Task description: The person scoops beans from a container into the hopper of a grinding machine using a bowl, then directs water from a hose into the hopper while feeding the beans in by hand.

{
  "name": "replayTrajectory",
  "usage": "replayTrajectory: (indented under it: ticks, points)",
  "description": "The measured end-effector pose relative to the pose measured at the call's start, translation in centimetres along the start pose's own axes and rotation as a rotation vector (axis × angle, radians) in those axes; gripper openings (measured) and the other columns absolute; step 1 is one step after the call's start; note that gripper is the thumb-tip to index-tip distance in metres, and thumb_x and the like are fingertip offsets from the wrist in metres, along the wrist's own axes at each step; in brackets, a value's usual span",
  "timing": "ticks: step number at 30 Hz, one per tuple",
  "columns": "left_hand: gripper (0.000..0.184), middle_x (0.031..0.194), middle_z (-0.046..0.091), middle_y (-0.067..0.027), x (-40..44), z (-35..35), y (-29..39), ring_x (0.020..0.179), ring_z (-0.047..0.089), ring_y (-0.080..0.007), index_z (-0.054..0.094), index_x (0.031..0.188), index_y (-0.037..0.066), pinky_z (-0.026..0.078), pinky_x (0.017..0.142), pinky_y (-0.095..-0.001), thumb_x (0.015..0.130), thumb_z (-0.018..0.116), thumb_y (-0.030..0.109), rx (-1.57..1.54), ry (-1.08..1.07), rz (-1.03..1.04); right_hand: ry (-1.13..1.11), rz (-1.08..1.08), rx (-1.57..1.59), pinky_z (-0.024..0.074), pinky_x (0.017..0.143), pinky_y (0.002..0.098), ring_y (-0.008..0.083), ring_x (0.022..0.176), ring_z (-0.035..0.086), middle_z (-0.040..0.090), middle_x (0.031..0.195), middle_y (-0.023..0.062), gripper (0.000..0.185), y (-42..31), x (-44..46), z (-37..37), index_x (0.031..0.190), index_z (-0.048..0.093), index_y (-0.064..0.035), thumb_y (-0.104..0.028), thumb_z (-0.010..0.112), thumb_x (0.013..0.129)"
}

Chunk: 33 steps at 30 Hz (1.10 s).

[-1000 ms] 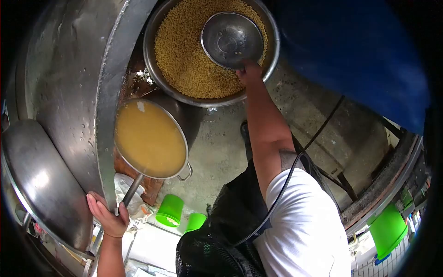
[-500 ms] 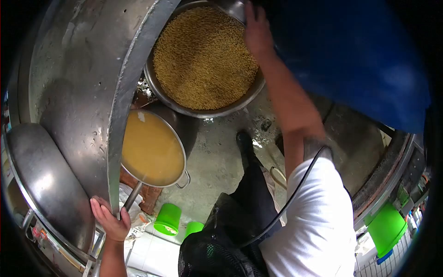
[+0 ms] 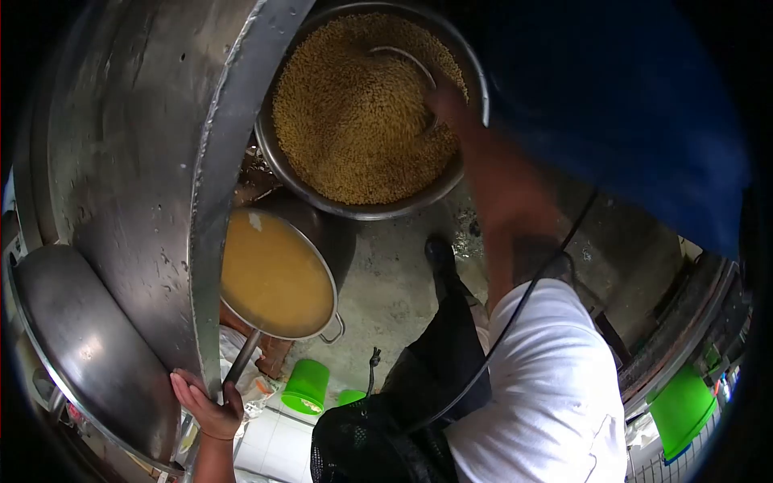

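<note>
Closed on the near edge of a metal bowl (image 3: 412,59), our right hand (image 3: 447,105) keeps a narrow grip, though blur and shadow hide the separate fingers. We see mostly the bowl's curved rim, because the rest is sunk among yellow beans (image 3: 342,149) in a wide metal basin (image 3: 366,213). Our right arm, in a white sleeve (image 3: 555,386), reaches across the basin's right side. Our left hand (image 3: 211,412) is low on the left, its fingers fairly straight against the bottom edge of a big metal vessel (image 3: 133,169) and its thumb apart from them. Between thumb and fingers come the vessel's edge and the end of a handle (image 3: 243,359); we cannot tell whether the hand closes on either. That handle belongs to a round pan (image 3: 331,278) with yellow contents, sitting below the basin and beside the vessel, with a small loop on its opposite side. Near the pan, a green bucket (image 3: 306,386) stands on the floor (image 3: 386,282), and to our left a large rounded metal lid (image 3: 93,354) leans against the vessel.
</note>
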<state>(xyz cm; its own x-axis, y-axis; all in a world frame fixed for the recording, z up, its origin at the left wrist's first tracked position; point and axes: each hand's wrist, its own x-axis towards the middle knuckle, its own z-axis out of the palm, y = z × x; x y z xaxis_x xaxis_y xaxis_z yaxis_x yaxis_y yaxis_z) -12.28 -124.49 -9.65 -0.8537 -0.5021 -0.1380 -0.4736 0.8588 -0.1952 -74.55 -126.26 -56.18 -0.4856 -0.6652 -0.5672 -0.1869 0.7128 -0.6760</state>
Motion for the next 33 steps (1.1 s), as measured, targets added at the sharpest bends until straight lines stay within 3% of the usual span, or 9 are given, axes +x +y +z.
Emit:
replayTrajectory:
  ticks: [8,12,15,17,20,26,29,32,33]
  points:
    - [0.087,0.16,0.025,-0.0421,-0.2,0.2,-0.1,0.148,0.031,-0.0574,0.01,0.164,-0.003,0.029,0.117,-0.0692,0.099,0.064,0.018,0.026,0.0,0.017,-0.13,0.296,1.159,0.0609,0.092,0.0618,0.042,0.106,0.07,0.065,0.121,0.0258,0.057,9.1,-2.2,11.9,0.144,0.051,0.0052,-0.008,0.071,0.093]
    - [0.087,0.161,0.025,-0.0415,-0.5,0.2,-0.1,0.148,0.032,-0.0561,0.01,0.165,-0.002,0.03,0.117,-0.0686,0.099,0.064,0.019,0.042,-0.012,-0.004,0.071,0.376,1.181,0.0612,0.086,0.0586,0.0367,0.102,0.069,0.065,0.117,0.0223,0.05,10.7,-2.5,15.6,0.14,0.054,0.0035,-0.005,0.069,0.094]
    - [0.088,0.162,0.024,-0.0406,-0.3,0.2,-0.1,0.148,0.032,-0.056,0.01,0.165,-0.002,0.03,0.117,-0.0685,0.098,0.064,0.019,0.039,-0.004,0.004,-0.171,0.059,0.626,0.0588,0.08,0.0565,0.0331,0.094,0.065,0.061,0.11,0.0178,0.042,8.5,-1.9,14.4,0.135,0.056,0.0012,-0.002,0.066,0.094]
    - [0.086,0.163,0.024,-0.0389,-0.5,0.1,0.0,0.149,0.031,-0.0557,0.012,0.165,-0.001,0.028,0.119,-0.0666,0.098,0.064,0.017,0.012,0.007,0.005,-0.046,0.338,1.19,0.0538,0.076,0.0522,0.0296,0.086,0.06,0.056,0.104,0.0125,0.031,6.2,-2.8,14.4,0.125,0.058,-0.001,0.001,0.061,0.094]
    - [0.085,0.164,0.025,-0.0371,-0.4,0.6,0.1,0.151,0.03,-0.055,0.015,0.165,-0.001,0.026,0.121,-0.0643,0.098,0.064,0.015,0.0,0.046,-0.008,-0.068,0.442,1.089,0.052,0.076,0.051,0.0285,0.086,0.058,0.052,0.101,0.0102,0.027,4.4,-2.8,13.0,0.12,0.058,-0.0018,0.003,0.057,0.093]
    - [0.082,0.159,0.03,-0.0383,-0.5,0.2,0.5,0.142,0.038,-0.0603,0.023,0.159,-0.003,0.037,0.115,-0.0678,0.094,0.069,0.016,0.017,0.04,-0.039,-0.039,0.318,1.267,0.0513,0.071,0.0483,0.0264,0.082,0.052,0.05,0.101,0.0109,0.036,1.2,-11.6,8.9,0.127,0.054,-0.0002,-0.004,0.064,0.092]
    - [0.079,0.158,0.033,-0.0369,0.2,-0.4,1.4,0.141,0.041,-0.0583,0.028,0.157,-0.002,0.039,0.115,-0.0659,0.093,0.07,0.016,0.034,0.115,-0.041,-0.003,-0.028,0.815,0.0545,0.075,0.0463,0.0275,0.089,0.063,0.062,0.105,0.011,0.036,5.4,-14.0,8.4,0.122,0.06,-0.0052,0.003,0.063,0.088]
    - [0.082,0.16,0.036,-0.0303,0.0,-0.7,2.8,0.147,0.037,-0.052,0.03,0.157,0.001,0.036,0.12,-0.0617,0.09,0.074,0.016,0.042,0.11,-0.103,-0.03,0.275,1.281,0.0555,0.075,0.0453,0.0276,0.094,0.066,0.065,0.108,0.012,0.044,3.1,-19.6,4.1,0.126,0.059,-0.0036,0.006,0.059,0.083]
    - [0.082,0.162,0.035,-0.0288,0.0,-0.8,3.3,0.149,0.035,-0.0506,0.031,0.157,0.002,0.034,0.121,-0.061,0.089,0.075,0.017,0.02,0.088,-0.161,-0.043,0.189,1.34,0.056,0.076,0.0448,0.0276,0.094,0.066,0.065,0.108,0.0121,0.046,1.0,-22.9,2.1,0.128,0.059,-0.0019,0.007,0.058,0.082]
